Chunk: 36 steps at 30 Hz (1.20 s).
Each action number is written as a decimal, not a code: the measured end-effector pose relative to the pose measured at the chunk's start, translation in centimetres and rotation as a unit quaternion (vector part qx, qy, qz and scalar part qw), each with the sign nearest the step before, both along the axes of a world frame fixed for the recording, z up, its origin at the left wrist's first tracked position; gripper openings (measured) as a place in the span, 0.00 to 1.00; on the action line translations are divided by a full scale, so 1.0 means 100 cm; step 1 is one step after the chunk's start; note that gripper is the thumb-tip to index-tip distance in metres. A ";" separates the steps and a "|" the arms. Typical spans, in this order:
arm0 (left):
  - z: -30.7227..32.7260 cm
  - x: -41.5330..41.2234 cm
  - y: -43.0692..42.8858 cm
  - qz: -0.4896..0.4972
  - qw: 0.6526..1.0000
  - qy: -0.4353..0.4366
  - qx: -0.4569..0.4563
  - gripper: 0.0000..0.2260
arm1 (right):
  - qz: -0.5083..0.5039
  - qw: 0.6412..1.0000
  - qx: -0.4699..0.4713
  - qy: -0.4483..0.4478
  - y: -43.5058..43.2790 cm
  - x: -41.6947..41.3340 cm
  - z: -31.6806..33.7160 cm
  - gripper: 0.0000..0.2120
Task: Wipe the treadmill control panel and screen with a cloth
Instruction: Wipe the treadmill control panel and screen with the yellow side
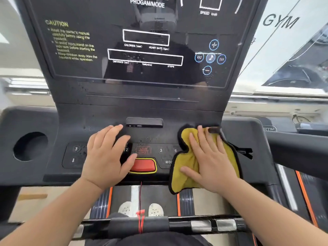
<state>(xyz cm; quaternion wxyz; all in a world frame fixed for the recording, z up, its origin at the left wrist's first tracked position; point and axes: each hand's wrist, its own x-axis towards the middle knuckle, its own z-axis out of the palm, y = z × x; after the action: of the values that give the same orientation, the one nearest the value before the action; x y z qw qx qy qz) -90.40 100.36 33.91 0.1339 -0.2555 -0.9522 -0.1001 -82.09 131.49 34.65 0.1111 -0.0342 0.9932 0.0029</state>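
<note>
Item: my right hand (pixel 209 160), fingers spread flat, pressing a yellow cloth (pixel 188 176) on the control panel (pixel 99 112); the cloth's lower edge hangs past the panel's front edge. Left hand (pixel 106 157), fingers open, flat beside the red button (pixel 142 165). Screen (pixel 145 43) above both hands, speckled with droplets. Cup hole (pixel 30 146) far left, unobstructed.

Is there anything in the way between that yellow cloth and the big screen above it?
Nothing visible blocks it. The right hand presses the cloth flat on the lower panel, and only bare black console lies between it and the screen. The left hand rests off to the side.
</note>
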 end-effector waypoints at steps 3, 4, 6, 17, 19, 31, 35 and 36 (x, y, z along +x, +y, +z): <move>0.000 0.000 0.000 0.003 1.000 0.000 0.000 0.22 | -0.093 0.995 0.008 0.018 -0.012 -0.024 0.004 0.52; 0.000 0.000 -0.001 0.004 1.000 -0.001 -0.001 0.22 | -0.115 0.993 0.004 0.022 -0.020 -0.033 0.005 0.52; 0.001 0.001 -0.002 0.007 1.000 -0.007 -0.006 0.22 | -0.136 0.990 -0.011 0.024 -0.037 -0.049 0.004 0.53; 0.000 0.001 -0.001 0.015 1.000 -0.023 -0.010 0.22 | 0.101 0.995 -0.020 0.000 0.001 0.017 -0.003 0.43; 0.001 0.001 -0.001 0.015 1.000 -0.023 -0.010 0.22 | 0.031 0.999 -0.021 0.002 0.014 0.011 -0.001 0.47; 0.001 0.001 0.000 0.016 1.000 -0.024 -0.004 0.22 | 0.106 0.983 -0.131 0.078 -0.036 -0.029 -0.001 0.37; 0.001 0.001 0.000 0.018 1.000 -0.022 -0.005 0.22 | -0.001 0.963 -0.178 0.205 -0.010 0.001 -0.009 0.38; 0.001 0.001 0.000 0.018 1.000 -0.023 -0.004 0.22 | -0.043 0.963 -0.170 0.203 -0.005 0.004 -0.009 0.42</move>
<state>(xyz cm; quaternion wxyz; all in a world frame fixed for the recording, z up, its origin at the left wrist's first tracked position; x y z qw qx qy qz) -90.27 100.35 33.97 0.1128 -0.2364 -0.9600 -0.0993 -81.72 130.95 33.77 -0.1005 -0.0088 0.9814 -0.1635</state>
